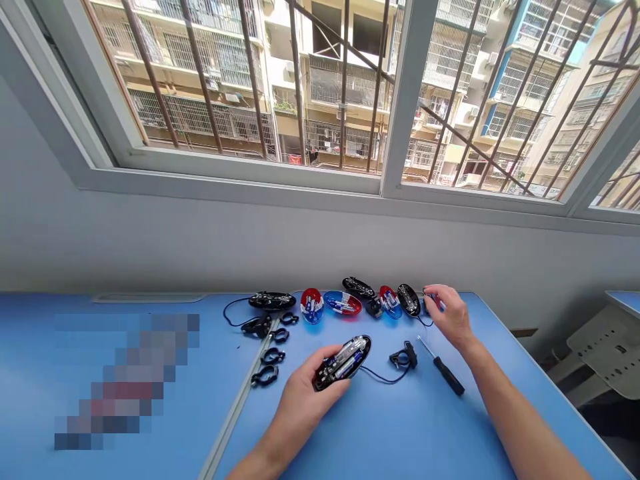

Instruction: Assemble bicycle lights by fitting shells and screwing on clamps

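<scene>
In my left hand I grip a black oval battery case by its sides, tilted up toward the right. Its face is open, showing silvery and blue batteries inside. A thin black cord runs from it to a small black bracket lying on the table. My right hand is at the back right, thumb and fingers closed together beside another black oval case. Something small and dark shows at those fingertips, too hidden to name. A screwdriver with a black handle lies just in front of that hand.
Along the back of the blue table lie red-and-blue oval cases and black ones. Several black ring clamps line a grey seam at left. A pixelated patch covers the left side. Behind stand a wall and barred window.
</scene>
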### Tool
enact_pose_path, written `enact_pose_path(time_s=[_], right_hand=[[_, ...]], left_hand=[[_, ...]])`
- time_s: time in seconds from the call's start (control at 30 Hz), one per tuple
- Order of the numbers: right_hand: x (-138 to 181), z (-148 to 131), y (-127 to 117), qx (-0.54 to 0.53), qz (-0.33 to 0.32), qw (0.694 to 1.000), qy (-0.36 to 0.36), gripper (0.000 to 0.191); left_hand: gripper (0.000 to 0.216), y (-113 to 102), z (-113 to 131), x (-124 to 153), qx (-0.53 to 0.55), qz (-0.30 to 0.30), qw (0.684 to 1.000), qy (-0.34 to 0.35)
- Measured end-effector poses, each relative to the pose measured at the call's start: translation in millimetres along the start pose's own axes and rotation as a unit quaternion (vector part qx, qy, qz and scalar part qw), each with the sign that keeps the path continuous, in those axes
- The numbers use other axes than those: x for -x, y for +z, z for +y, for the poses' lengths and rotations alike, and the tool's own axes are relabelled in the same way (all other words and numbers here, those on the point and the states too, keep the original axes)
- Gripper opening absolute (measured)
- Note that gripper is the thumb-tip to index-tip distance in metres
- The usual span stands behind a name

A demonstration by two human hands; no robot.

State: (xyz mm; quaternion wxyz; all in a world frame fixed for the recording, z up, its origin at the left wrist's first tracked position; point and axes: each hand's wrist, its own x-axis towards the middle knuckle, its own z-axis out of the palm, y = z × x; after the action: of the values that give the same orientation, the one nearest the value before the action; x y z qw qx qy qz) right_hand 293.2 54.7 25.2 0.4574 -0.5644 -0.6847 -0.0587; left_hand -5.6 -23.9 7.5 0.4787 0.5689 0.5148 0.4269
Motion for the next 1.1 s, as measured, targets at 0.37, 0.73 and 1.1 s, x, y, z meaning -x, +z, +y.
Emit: enact_pose_path(time_s=[0.37,0.73,1.1], right_hand=[[32.2,-72.8,11.6,-0.201,-0.405,0.888,-0.076,0.059],[35.3,-83.5,15.1,-0.167,-0.422,0.887,-0.086,0.043],[44.2,-97.3,7.7,0.008,-0.434,0.883,-0.179,0.057]], left_hand=[[0.042,0.8,-3.8,2.1,-0.110,-0.021,0.976,0.188],[0.050,2.2,-8.5,2.9,-0.147,-0.022,0.967,0.206],[0.064,-3.1,-20.6,-1.7,-0.182,-0.081,0.956,0.215]])
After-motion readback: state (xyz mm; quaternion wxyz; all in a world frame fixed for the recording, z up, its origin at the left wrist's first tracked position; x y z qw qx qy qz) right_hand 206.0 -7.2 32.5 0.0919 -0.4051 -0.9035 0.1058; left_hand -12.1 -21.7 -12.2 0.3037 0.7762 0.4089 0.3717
